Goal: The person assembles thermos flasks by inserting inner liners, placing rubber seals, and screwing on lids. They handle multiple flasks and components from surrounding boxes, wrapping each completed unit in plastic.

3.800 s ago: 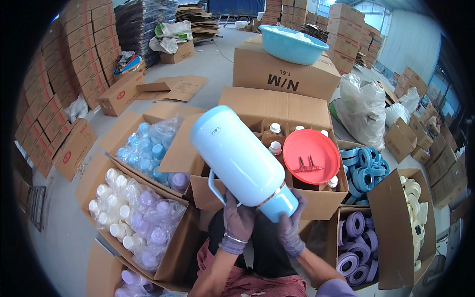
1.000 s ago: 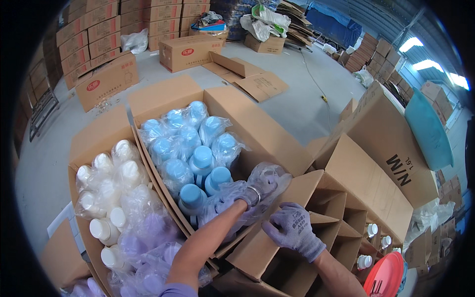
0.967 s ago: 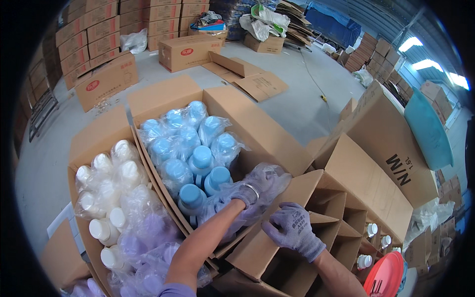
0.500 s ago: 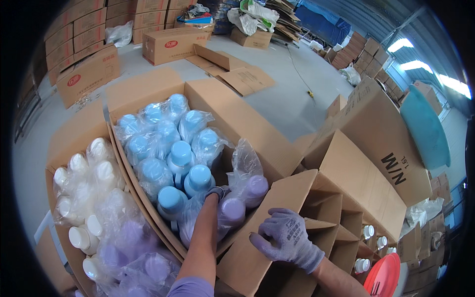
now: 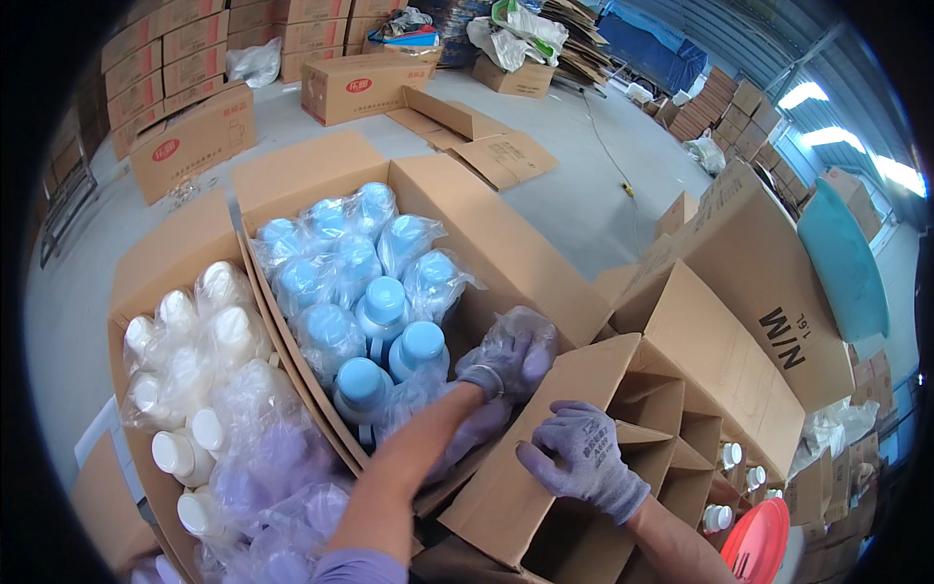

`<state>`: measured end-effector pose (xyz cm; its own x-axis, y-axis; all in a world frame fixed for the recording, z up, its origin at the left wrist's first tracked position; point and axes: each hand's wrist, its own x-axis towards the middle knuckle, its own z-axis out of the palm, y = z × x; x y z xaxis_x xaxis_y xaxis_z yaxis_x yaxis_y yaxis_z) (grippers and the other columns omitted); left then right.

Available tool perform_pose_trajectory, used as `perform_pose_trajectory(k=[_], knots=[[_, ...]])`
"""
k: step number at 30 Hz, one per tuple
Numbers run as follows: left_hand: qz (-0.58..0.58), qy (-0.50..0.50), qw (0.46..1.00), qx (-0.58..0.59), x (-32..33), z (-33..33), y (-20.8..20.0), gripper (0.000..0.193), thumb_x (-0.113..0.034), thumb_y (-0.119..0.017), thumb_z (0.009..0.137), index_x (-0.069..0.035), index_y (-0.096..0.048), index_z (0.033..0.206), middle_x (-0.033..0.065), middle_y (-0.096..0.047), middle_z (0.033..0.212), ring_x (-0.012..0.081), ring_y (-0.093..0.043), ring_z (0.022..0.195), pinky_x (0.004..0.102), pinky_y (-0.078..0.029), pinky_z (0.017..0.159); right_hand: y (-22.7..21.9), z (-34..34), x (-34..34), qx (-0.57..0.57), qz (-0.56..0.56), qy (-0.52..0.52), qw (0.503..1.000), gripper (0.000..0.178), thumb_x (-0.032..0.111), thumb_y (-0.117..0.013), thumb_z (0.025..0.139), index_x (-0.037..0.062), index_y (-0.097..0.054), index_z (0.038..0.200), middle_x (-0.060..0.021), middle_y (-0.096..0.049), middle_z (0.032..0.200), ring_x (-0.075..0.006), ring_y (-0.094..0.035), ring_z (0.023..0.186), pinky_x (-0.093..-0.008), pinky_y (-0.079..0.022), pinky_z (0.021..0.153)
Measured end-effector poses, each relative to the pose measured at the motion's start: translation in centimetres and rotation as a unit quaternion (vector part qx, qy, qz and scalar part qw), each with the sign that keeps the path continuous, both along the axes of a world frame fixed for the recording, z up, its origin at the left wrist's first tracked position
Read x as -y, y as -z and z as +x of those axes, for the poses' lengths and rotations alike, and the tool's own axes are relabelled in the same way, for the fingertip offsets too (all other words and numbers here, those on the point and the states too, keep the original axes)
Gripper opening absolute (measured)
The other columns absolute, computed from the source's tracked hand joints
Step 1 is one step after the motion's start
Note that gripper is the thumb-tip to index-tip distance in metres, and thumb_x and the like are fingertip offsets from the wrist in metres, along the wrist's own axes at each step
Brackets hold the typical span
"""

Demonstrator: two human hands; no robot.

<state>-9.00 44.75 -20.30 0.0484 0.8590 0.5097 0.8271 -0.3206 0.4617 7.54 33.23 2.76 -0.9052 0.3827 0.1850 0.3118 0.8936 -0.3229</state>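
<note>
The left hand is in the near right part of a carton of blue bottles, its fingers over a bagged purple bottle; I cannot tell whether they grip it. 3 blue bottles to its left stand unbagged. The right hand, half open, nothing visible in it, is at the flap of a divided carton; contact is unclear.

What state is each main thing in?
Left hand: gloved, at bagged bottles, grip unclear
Purple bottles: bagged
Right hand: gloved, fingers curled
Blue bottles: lidded, three unbagged
Blue bottles' box: open
White bottles: capped, some bagged
Divided box: open, partly filled
Basin: contents hidden
</note>
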Motion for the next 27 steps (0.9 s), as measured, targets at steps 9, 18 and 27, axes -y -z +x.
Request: perform_pose_trajectory(k=[9, 18, 27], knots=[[-0.254, 0.067, 0.959, -0.108, 0.5, -1.9, -4.1, 0.040, -0.023, -0.043, 0.098, -0.017, -0.051, 0.136, 0.0202, -0.053, 0.136, 0.0381, -0.062, 0.113, 0.0462, -0.048, 0.098, -0.4, -0.1, 0.4, -0.021, -0.017, 0.009, 1.000, 0.029, 0.024, -0.066, 0.080, 0.0091, -0.057, 0.057, -0.0085, -0.055, 0.056, -0.0308, -0.058, 0.058, -0.0429, -0.051, 0.089], [-0.425, -0.295, 0.855, 0.046, -1.3, -13.4, 1.5, 0.049, -0.047, -0.051, 0.091, -0.013, -0.069, 0.122, 0.0159, -0.063, 0.131, 0.0345, -0.059, 0.122, 0.0497, -0.047, 0.098, -0.9, -0.1, 0.3, 0.010, -0.044, 0.035, 0.998, 0.032, 0.026, -0.067, 0.080, 0.0093, -0.056, 0.054, -0.0082, -0.051, 0.052, -0.0317, -0.054, 0.055, -0.0418, -0.050, 0.088], [0.040, 0.008, 0.677, 0.735, 2.4, -14.3, -7.9, 0.035, -0.021, -0.058, 0.097, 0.005, -0.062, 0.121, 0.0128, -0.066, 0.117, 0.0250, -0.065, 0.108, 0.0386, -0.052, 0.100, 0.5, 0.1, 0.1, 0.009, -0.007, 0.048, 0.999, 0.041, 0.040, -0.059, 0.088, 0.0116, -0.062, 0.059, -0.0111, -0.058, 0.058, -0.0324, -0.060, 0.065, -0.0447, -0.048, 0.070]])
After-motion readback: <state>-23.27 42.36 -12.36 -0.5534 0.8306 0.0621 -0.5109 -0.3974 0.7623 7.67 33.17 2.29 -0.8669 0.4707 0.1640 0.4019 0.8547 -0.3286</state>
